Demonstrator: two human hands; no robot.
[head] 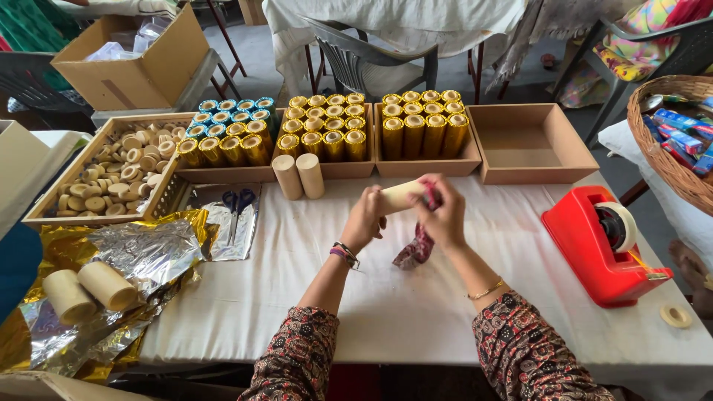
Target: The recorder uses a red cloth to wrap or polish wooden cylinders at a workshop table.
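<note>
My left hand grips one end of a plain cardboard tube held sideways above the white table. My right hand holds the tube's other end together with a red patterned cloth that hangs down from it. Two more bare tubes stand upright just beyond my left hand. Behind them, cardboard boxes hold rows of gold-wrapped tubes and some blue-topped ones.
An empty cardboard box sits at the back right. A red tape dispenser stands to the right, a tape core near it. Foil sheets, two tubes, scissors and a tray of small rings lie left.
</note>
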